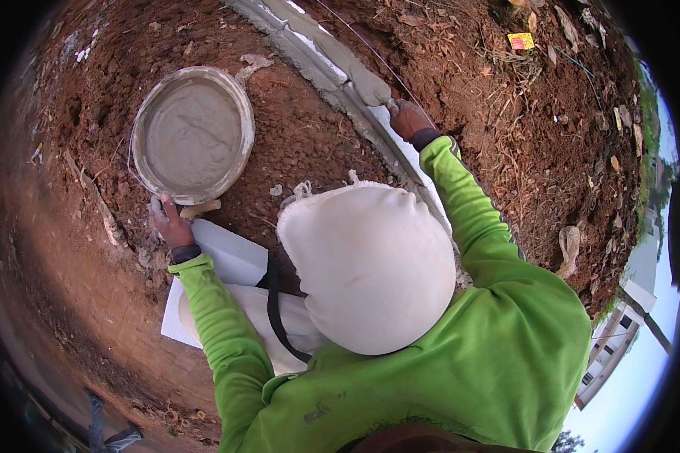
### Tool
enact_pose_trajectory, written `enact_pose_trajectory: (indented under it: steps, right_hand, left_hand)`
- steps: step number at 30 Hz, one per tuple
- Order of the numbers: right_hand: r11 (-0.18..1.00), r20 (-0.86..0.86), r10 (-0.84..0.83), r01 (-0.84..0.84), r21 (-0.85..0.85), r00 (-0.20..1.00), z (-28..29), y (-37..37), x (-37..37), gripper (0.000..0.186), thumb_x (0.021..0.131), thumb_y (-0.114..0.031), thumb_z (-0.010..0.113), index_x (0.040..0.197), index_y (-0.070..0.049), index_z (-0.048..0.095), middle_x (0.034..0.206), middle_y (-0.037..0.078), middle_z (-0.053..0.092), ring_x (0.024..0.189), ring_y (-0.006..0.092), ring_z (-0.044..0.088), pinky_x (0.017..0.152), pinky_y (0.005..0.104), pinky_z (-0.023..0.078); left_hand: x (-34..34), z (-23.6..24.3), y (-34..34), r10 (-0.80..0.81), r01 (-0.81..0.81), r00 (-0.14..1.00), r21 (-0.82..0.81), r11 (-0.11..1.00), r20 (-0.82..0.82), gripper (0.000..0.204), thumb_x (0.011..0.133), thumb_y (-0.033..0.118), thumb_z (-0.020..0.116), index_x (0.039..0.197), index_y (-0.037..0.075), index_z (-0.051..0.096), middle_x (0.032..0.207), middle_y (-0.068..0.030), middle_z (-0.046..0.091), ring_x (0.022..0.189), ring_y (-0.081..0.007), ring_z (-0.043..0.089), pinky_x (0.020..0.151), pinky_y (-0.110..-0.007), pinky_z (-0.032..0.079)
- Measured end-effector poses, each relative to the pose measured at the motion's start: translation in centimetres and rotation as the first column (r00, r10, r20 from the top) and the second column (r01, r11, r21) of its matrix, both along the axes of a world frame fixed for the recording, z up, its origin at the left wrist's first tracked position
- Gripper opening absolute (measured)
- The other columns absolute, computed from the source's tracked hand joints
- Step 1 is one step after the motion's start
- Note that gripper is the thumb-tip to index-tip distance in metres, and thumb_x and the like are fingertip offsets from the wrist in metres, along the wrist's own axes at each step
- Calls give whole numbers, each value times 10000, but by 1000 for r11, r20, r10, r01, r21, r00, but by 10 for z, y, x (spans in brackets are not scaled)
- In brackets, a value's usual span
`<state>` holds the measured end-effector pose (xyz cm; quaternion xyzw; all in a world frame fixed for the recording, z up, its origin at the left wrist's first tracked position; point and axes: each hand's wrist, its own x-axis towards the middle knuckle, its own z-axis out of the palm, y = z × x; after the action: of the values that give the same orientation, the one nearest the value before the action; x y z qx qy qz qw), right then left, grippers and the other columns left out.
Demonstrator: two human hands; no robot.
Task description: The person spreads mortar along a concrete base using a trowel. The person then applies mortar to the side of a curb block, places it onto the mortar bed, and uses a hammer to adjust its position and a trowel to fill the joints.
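A person in a bright green long-sleeved top and a white head cloth crouches over red-brown soil, seen from above.

The left hand is at the near rim of a round metal pan, which lies on the soil to the left and holds smooth grey wet mortar. The fingers are curled at the rim; beside them, a short pale wooden handle lies against the pan's near edge. Whether the fingers actually clamp the rim cannot be told.

The right hand reaches to the far right, its fingers closed around the handle of a trowel. The trowel's blade is loaded with grey mortar and lies on a row of pale blocks that runs from the far middle towards the near right across the soil. A thin string is stretched just beyond that row.

Near the person's left arm, a white block lies on the ground. Dry leaves and a small yellow scrap are scattered on the soil at the far right.
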<state>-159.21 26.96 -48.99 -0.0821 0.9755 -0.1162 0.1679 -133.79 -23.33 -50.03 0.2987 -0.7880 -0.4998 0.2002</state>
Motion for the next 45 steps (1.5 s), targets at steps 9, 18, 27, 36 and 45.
enact_pose_trajectory:
  steps: [9,18,27,36,45]
  right_hand:
    - [997,50,-74,75,-26,996,6,58,74,457,1055,-393,432,1207,-15,639,1064,324,665,1034,500,628,902,540,493]
    - [953,-25,-248,240,-185,968,-29,134,153,573,1039,-484,467,1293,7,615,1220,299,654,1180,433,618,1025,440,463]
    - [961,-222,-246,207,-185,944,2,53,116,402,980,-386,607,1200,-49,608,1096,271,680,1003,448,662,847,499,534]
    - [961,-204,-252,269,62,946,-11,56,140,477,968,-374,625,1316,-49,588,1237,229,666,1070,419,666,885,485,555]
    - [975,-260,-215,221,-7,941,-13,65,141,424,961,-357,626,1284,-84,593,1180,215,678,1018,424,670,849,508,547]
  left_hand:
    - [2,-19,-10,27,-14,998,189,982,-63,452,1063,373,498,1131,-63,596,978,-165,616,892,-267,561,853,-383,454]
    - [-2,-16,-9,9,-7,999,45,999,-40,528,1061,404,492,1204,-93,595,1055,-235,633,942,-335,583,897,-427,448]
    - [-2,4,1,-7,7,1000,-38,999,1,541,1071,428,458,1074,-98,585,871,-194,618,768,-308,517,776,-429,445]
    - [0,2,-1,16,-12,999,-79,997,49,558,1076,426,453,1106,-118,571,957,-209,613,845,-276,561,812,-410,472]
    - [-5,-6,1,45,-25,996,224,974,-82,521,1070,406,488,1134,-105,571,996,-172,619,909,-227,561,851,-377,474]
